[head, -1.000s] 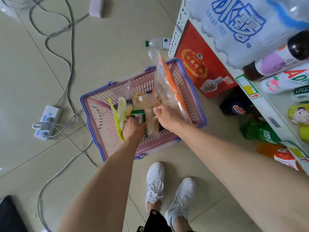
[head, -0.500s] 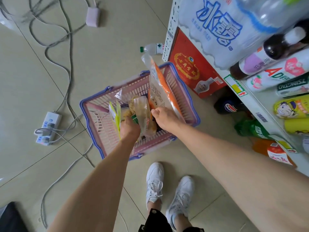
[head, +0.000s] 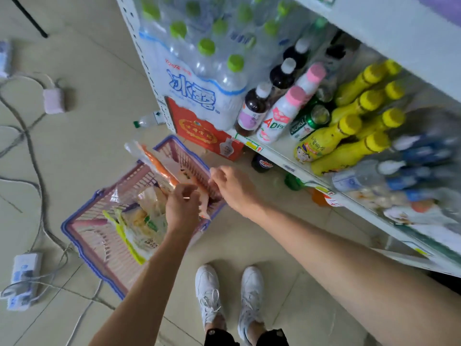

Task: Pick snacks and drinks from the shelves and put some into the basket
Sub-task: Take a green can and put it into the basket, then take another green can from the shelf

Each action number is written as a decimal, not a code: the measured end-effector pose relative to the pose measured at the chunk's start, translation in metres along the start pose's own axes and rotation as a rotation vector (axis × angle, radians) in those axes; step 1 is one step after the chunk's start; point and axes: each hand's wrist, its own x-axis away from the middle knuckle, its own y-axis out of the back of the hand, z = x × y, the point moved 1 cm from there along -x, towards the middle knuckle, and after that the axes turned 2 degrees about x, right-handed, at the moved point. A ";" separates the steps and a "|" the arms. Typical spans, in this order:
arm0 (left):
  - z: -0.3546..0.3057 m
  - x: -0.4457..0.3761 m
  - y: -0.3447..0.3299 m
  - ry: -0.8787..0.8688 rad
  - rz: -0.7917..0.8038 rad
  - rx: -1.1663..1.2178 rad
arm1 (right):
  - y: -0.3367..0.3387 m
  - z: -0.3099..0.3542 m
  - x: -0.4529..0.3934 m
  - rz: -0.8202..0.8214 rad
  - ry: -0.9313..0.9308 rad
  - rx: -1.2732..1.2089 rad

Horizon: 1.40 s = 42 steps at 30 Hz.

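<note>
Both my hands are over the basket (head: pixel 82 236) on the floor: left hand (head: pixel 183 208) pinches the orange snack bag (head: pixel 159 168), right hand (head: pixel 230 183) looks loosely curled, grip unclear. I'd lay the bag flat beside the other packets (head: pixel 139 221), then release.

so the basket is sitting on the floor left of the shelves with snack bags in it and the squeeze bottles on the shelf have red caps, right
Not quite: the caps are yellow, not red. The head view shows the squeeze bottles on the shelf with yellow caps and yellow bodies. The rest holds: the basket sits on the floor left of the shelves, with snack bags in it.
</note>
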 end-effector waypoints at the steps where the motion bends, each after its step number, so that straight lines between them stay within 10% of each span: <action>1: -0.009 0.003 -0.010 -0.016 0.041 0.007 | 0.011 -0.008 -0.003 -0.077 -0.041 -0.045; 8: -0.073 0.008 -0.115 -0.034 0.392 0.044 | 0.107 -0.055 -0.025 -0.450 -0.232 0.078; 13: -0.106 0.000 -0.178 -0.034 0.577 -0.040 | 0.152 -0.064 -0.045 -0.404 -0.213 0.421; 32: -0.132 -0.026 -0.252 -0.154 0.624 -0.172 | 0.184 -0.079 -0.115 -0.273 -0.383 1.107; 42: -0.124 -0.026 -0.259 -0.014 0.663 -0.142 | 0.191 -0.085 -0.112 -0.260 -0.313 0.846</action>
